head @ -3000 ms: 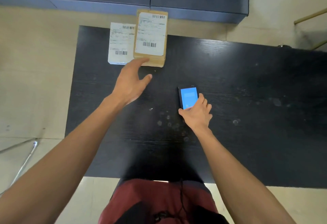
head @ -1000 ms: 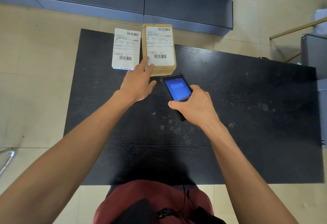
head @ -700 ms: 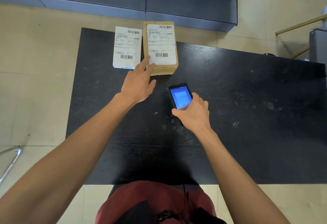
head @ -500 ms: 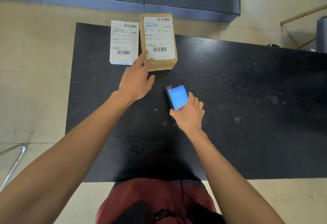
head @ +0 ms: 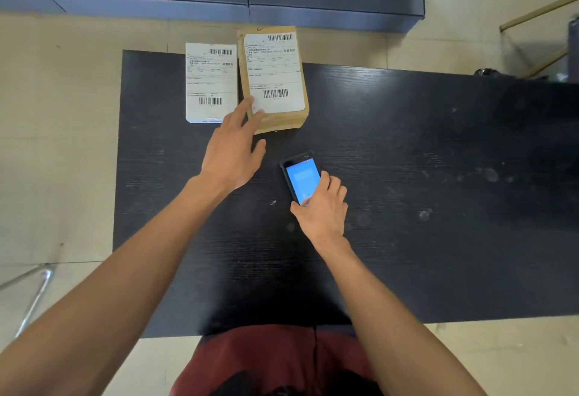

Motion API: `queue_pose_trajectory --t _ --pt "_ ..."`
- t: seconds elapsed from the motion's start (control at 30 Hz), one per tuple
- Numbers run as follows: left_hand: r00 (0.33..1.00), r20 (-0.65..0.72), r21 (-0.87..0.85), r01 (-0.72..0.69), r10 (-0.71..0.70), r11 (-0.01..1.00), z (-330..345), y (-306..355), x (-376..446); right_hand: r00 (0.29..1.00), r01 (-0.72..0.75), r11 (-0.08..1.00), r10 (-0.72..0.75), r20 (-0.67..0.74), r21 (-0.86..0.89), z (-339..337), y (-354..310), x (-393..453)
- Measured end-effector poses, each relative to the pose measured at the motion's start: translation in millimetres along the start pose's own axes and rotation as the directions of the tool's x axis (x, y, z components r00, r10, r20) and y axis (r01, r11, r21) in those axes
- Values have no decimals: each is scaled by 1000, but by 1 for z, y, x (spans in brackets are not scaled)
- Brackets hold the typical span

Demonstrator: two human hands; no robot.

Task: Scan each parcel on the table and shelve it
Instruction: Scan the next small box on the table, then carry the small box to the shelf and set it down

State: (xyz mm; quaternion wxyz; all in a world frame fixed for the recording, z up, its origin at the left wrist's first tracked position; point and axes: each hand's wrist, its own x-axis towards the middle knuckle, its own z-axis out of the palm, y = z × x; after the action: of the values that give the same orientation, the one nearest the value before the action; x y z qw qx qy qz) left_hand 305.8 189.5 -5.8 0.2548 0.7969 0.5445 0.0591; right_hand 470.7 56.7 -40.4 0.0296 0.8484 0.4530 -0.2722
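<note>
brown parcel [head: 273, 79] at table's [head: 438, 145] far edge, white parcel [head: 211, 82] beside it | left hand [head: 233, 151] fingers straight, tips on brown parcel's near corner | right hand [head: 322, 207] grips scanner [head: 300, 178] lying on table nearby

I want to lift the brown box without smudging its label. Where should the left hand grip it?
Grip the brown box by its long side walls near the front end, coming from the front where the left hand already touches. It lies flat, label up, and the white box crowds its left side.
</note>
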Motion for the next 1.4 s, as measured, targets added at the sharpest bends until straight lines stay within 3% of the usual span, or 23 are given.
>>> queue_pose_trajectory --t 0.13,0.23,0.4,0.53,0.67,0.97,1.13,1.27,1.4 --pt "999 -40 -24 -38 37 999 -3 -4 2 999 -29 1000 29 25 -10 -6 -7 13" --pt "997 -82 -98 6 -14 995 -3 -9 6 1000 28 989 -27 -9 147 -19 -16 29" --pt "975 -58 -479 164 -217 863 -2 -12 18 972 233 909 -202 -123 346 -50 -46 63" --pt "967 35 -610 221 -253 761 -5 -8 26 944 309 855 -330 -24 417 -65 -65 88" --pt "978 52 -631 189 -202 753 -9 -1 27 921 318 798 -388 31 512 -67 -69 96" --pt "990 -50 -631 72 -133 772 -24 21 5 944 329 786 -262 -201 523 -68 -58 56" --pt "992 -50 -678 51 -115 733 -20 49 -4 930 338 750 -172 -326 568 -88 -33 22" --pt "995 -92 -704 -40 -35 709 -16 88 -14 883 401 733 -149 -446 549 -103 4 -5" --pt "991 -92 -675 -133 96 726 0 133 -27 872 378 747 -88 -482 547 -117 51 -27"
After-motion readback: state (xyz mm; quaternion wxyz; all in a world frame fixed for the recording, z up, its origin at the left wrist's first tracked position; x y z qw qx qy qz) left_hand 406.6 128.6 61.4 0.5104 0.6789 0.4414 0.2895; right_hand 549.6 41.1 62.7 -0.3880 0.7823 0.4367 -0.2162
